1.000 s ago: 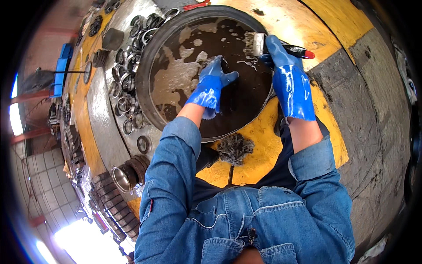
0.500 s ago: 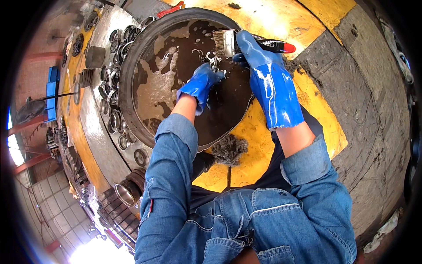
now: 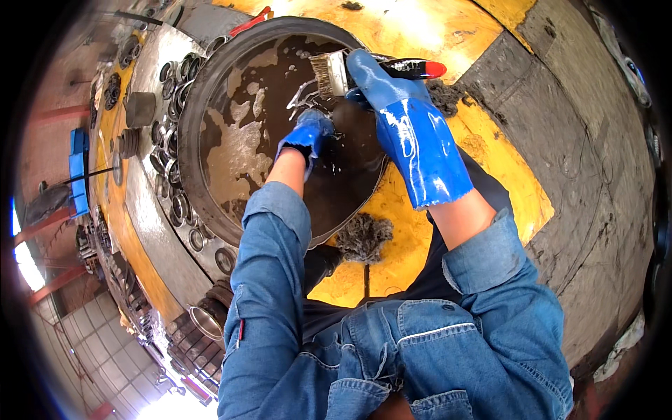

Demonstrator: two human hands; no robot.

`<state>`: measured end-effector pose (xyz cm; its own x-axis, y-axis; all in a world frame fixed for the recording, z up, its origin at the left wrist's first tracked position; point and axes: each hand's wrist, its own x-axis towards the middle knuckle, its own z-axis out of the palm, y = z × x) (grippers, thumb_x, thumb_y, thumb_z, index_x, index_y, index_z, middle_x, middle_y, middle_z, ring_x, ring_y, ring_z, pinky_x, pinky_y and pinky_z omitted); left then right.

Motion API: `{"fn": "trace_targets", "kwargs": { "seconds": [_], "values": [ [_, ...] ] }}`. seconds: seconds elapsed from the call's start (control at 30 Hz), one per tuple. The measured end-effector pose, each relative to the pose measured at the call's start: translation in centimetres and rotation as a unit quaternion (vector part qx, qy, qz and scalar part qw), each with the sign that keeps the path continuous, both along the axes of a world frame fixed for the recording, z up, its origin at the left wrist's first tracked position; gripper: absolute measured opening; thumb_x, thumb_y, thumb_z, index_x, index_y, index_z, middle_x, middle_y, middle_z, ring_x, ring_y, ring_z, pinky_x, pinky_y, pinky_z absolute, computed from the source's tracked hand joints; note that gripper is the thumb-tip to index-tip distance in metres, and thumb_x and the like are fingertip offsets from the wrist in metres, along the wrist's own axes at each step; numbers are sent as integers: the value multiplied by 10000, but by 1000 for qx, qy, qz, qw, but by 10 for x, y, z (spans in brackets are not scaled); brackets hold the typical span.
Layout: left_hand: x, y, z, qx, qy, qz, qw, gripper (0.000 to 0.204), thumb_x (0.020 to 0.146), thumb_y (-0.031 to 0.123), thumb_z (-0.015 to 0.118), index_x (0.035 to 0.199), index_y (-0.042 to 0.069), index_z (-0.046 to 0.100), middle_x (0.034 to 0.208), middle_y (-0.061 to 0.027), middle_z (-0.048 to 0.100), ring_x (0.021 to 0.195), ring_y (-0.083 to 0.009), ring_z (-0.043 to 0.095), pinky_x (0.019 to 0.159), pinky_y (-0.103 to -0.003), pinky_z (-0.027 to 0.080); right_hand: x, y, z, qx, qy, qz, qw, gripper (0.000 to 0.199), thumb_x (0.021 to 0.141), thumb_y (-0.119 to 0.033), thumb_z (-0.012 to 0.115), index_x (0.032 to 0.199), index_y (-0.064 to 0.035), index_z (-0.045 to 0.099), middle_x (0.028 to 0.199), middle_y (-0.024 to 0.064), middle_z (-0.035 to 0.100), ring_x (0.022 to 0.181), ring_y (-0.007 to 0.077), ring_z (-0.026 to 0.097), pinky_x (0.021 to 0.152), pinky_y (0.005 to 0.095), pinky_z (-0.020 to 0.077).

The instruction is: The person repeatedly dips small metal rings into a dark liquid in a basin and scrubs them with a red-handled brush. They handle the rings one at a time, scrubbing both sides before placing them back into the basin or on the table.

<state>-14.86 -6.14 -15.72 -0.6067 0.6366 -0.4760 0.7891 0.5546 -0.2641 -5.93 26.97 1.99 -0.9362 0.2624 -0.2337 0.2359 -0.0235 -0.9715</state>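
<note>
A wide round metal pan point(image 3: 203, 105) holds dark, oily liquid with pale foam patches. My left hand point(image 3: 306, 137), in a blue rubber glove, is down in the liquid and grips a small metal part point(image 3: 302, 94) that pokes out of it. My right hand point(image 3: 392, 94), also in a wet blue glove, holds a paintbrush point(image 3: 336, 73) with a black and red handle. The bristles touch the metal part just above my left fingers.
Many metal rings and bearings point(image 3: 171, 150) lie on a grey strip left of the pan. A grey cotton-waste rag point(image 3: 364, 236) sits on the yellow floor by the pan's near edge. A metal cup point(image 3: 206, 320) and stacked parts stand lower left. Grey concrete runs along the right.
Both hands have come closer together over the pan. The brush now rests on the part in my left hand, which has lifted toward it. The view has shifted, so the pan sits further left.
</note>
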Motion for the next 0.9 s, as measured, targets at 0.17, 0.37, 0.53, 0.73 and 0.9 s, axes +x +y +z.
{"fn": "trace_targets", "kwargs": {
  "seconds": [0.17,0.37,0.53,0.73,0.9],
  "values": [
    [3,152,119,127,-149,399,896,269,941,181,610,1092,58,795,1190,-210,740,1114,-378,719,960,-453,578,7,30,-11,19,-20,-60,998,423,916,-431,738,1056,-33,770,970,122,790,887,270,746,839,395,571],
    [4,119,78,45,-143,278,949,274,918,208,630,1046,43,807,1186,-226,737,1109,-379,722,959,-446,586,8,26,-10,14,-19,-59,998,431,913,-437,738,1064,-35,769,980,123,792,895,272,747,844,395,569],
    [-12,108,39,11,-147,266,953,221,868,167,665,976,63,826,1124,-234,749,1082,-398,728,915,-473,598,9,21,-8,5,-18,-54,998,437,911,-442,738,1070,-36,769,988,123,793,901,273,748,848,394,568],
    [1,137,87,-3,-86,212,973,232,964,154,555,1040,78,760,1152,-145,761,1047,-356,737,860,-442,598,9,31,-13,2,-22,-75,997,445,908,-448,738,1078,-38,769,998,123,794,909,275,749,854,393,567],
    [13,38,55,408,-183,552,703,209,984,193,629,1097,70,755,1021,-75,764,851,-184,710,740,-350,569,5,8,-1,-20,-6,-32,999,452,906,-453,738,1085,-39,769,1006,124,795,915,276,750,858,393,566]
  ]
}}
